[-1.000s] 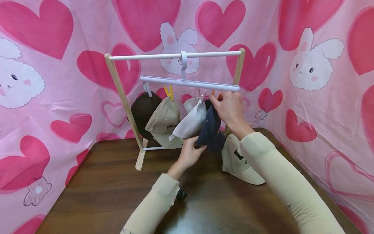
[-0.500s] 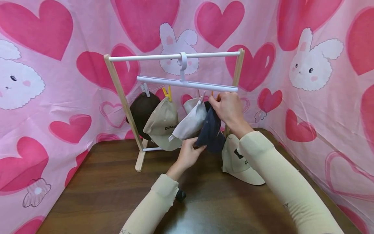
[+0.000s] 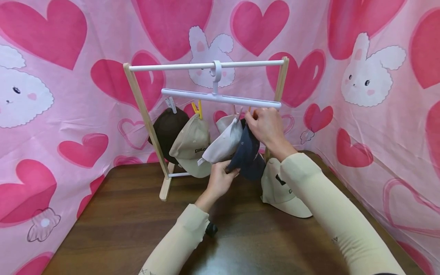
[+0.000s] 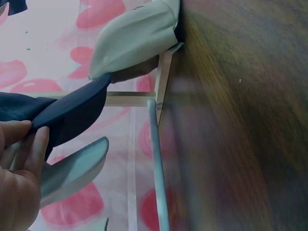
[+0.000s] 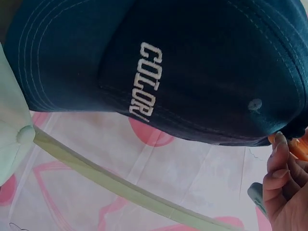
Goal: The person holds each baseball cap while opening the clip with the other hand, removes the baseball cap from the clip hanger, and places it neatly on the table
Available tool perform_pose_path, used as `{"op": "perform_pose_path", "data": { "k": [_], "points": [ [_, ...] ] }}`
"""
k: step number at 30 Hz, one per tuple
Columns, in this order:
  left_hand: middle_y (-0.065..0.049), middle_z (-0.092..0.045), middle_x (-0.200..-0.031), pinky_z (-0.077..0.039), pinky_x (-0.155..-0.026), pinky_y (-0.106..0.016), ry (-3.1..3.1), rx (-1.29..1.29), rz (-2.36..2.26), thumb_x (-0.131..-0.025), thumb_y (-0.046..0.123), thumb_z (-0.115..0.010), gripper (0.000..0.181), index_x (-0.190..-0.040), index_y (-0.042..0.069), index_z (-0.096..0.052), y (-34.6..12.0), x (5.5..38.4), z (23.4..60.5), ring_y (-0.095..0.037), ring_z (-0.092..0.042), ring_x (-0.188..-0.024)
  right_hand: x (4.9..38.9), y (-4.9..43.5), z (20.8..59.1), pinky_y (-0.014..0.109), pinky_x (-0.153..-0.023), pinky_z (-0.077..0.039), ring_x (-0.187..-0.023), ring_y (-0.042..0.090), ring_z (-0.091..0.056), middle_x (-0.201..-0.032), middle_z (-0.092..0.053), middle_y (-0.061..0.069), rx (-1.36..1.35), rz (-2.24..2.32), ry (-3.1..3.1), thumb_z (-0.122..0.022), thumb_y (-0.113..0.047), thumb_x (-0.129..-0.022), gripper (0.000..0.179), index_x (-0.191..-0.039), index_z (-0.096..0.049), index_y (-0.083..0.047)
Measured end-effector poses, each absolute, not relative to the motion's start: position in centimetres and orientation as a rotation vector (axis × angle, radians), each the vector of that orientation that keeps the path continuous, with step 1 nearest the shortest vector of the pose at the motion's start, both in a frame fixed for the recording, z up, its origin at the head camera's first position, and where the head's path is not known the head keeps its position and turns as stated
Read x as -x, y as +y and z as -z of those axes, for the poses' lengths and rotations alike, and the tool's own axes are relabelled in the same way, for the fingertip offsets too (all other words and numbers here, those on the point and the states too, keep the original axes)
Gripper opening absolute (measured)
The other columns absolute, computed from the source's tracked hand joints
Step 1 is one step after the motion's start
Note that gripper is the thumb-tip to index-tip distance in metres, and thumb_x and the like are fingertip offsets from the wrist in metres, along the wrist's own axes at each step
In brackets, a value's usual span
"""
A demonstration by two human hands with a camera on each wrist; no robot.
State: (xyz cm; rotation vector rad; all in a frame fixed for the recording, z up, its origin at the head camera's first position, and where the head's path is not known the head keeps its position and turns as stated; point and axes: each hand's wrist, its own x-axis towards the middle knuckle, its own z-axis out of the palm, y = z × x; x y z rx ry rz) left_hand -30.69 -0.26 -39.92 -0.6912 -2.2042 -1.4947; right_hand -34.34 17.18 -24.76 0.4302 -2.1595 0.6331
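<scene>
A navy cap [image 3: 248, 154] hangs below the right part of the white hanger bar [image 3: 220, 97], lettering on its front in the right wrist view. At its top, my right hand [image 3: 268, 126] pinches an orange clothespin [image 5: 301, 148], partly hidden by the fingers. My left hand [image 3: 220, 179] holds the lower edge of the same cap between thumb and fingers, as the left wrist view also shows. Just left of it hangs a pale cap [image 3: 225, 145] from a pink clothespin [image 3: 238, 112]. Whether the orange clothespin bites the fabric, I cannot tell.
A beige cap [image 3: 190, 143] on a yellow clothespin [image 3: 197, 109] and a dark brown cap [image 3: 168, 133] on a grey one hang farther left. Another beige cap [image 3: 280, 187] rests on the wooden table [image 3: 120, 225], right of the rack [image 3: 146, 118].
My left hand has shifted slightly left, drawing the navy cap's lower edge with it. The right hand stays at the orange clothespin, almost still.
</scene>
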Motion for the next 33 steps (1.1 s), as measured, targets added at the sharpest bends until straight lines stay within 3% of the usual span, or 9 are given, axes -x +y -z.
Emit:
{"op": "perform_pose_path", "data": {
  "k": [15, 28, 33],
  "points": [
    [-0.004, -0.075, -0.075, -0.048, -0.062, -0.024, -2.193, 0.679, 1.490, -0.086, 0.001, -0.080, 0.007, -0.092, 0.005, -0.080, -0.7, 30.8, 40.1, -0.011, -0.056, -0.065, 34.8, 17.3, 24.7, 0.036, -0.046, -0.031, -0.049, 0.026, -0.044, -0.049, -0.044, 0.005, -0.454, -0.630, -2.152, -0.055, -0.027, -0.101, 0.049, -0.057, -0.062, -0.006],
    [-0.003, -0.076, -0.078, -0.046, -0.062, -0.025, -2.181, 0.666, 1.489, -0.086, 0.000, -0.079, 0.007, -0.092, 0.005, -0.080, -1.4, 30.8, 40.6, -0.012, -0.053, -0.068, 35.1, 17.1, 24.7, 0.037, -0.045, -0.030, -0.051, 0.027, -0.045, -0.049, -0.043, 0.004, -0.443, -0.645, -2.162, -0.056, -0.024, -0.100, 0.050, -0.053, -0.055, -0.009],
    [-0.005, -0.078, -0.085, -0.049, -0.065, -0.025, -2.190, 0.670, 1.505, -0.087, 0.001, -0.079, 0.010, -0.096, 0.004, -0.080, -1.8, 30.8, 40.8, -0.010, -0.058, -0.071, 35.1, 17.1, 24.7, 0.036, -0.044, -0.031, -0.050, 0.026, -0.045, -0.049, -0.044, 0.004, -0.447, -0.644, -2.170, -0.058, -0.024, -0.101, 0.050, -0.053, -0.055, -0.009]
  ]
}}
